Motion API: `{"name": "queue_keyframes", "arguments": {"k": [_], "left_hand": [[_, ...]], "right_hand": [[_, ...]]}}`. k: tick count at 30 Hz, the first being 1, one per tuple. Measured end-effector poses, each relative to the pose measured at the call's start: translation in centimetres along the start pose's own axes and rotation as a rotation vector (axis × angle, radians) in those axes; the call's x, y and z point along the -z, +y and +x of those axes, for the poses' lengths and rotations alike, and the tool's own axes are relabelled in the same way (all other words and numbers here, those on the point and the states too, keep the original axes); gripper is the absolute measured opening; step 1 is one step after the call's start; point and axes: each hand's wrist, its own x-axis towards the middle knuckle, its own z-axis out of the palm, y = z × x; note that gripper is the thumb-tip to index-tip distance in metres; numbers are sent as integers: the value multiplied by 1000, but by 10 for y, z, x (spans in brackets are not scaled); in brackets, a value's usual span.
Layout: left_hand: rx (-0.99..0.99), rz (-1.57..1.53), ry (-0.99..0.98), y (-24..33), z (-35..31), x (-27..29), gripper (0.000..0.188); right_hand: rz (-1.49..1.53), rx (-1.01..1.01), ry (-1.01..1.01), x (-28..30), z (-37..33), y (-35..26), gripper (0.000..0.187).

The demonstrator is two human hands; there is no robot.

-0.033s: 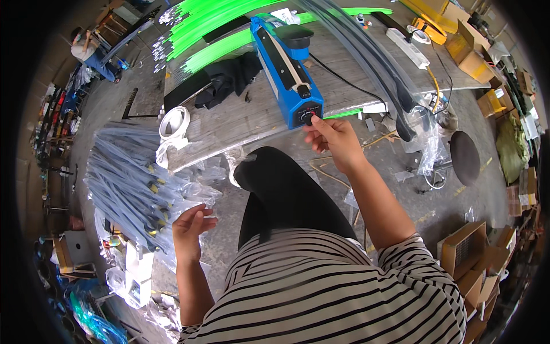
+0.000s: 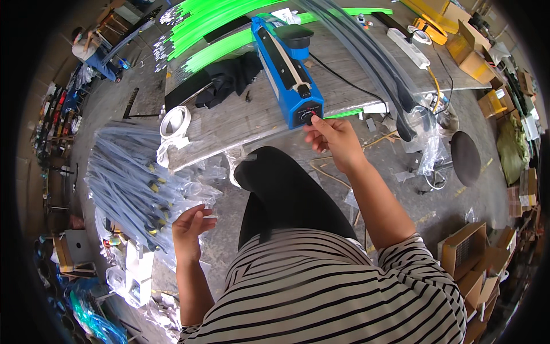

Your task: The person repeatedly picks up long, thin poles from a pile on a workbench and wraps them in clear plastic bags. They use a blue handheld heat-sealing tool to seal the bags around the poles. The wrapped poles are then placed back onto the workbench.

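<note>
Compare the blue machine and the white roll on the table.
The blue machine is long and boxy; the white roll is ring-shaped. The machine looks clearly bigger than the roll. The right hand is at the machine's front knob; neither hand touches the roll. Both sit on the table.

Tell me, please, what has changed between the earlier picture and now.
Nothing has visibly moved, and nothing was taken hold of or let go. The right hand stays at the black knob of the blue machine; the left hand stays empty. The green strips lie as before.
</note>
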Motion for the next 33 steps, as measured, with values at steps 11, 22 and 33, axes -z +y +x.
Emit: {"name": "queue_keyframes", "arguments": {"k": [11,22,33], "left_hand": [[-70,297,163,-37,23,55,24],[410,803,784,-39,201,123,53],[-155,650,541,-9,78,94,21]], "right_hand": [[-185,66,111,5,-16,7,40],[-300,-169,-144,13,-42,52,30],[-572,-248,-607,-104,-15,48,22]]}}
